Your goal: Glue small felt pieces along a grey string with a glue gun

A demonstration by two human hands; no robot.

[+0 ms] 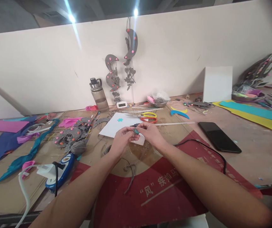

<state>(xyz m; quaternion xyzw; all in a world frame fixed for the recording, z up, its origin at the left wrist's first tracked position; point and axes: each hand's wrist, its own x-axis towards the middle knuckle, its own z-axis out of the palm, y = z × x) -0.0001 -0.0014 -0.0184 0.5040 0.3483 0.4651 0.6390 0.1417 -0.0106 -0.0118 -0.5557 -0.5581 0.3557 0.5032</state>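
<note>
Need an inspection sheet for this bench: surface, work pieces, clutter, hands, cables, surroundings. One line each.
Surface: table, partly covered by brown cardboard and a red printed sheet.
Work pieces: small teal piece at the fingertips, detail too small to tell; teal flower shape on a white board.
Clutter: scissors, black phone, pile of grey pieces with pink and orange dots.
Hands: left hand and right hand both pinch the small teal piece.
Cables: white cable at left; black cable across the red printed sheet.
Surroundings: white partition behind, with grey hangings; bottle upright before it.
</note>
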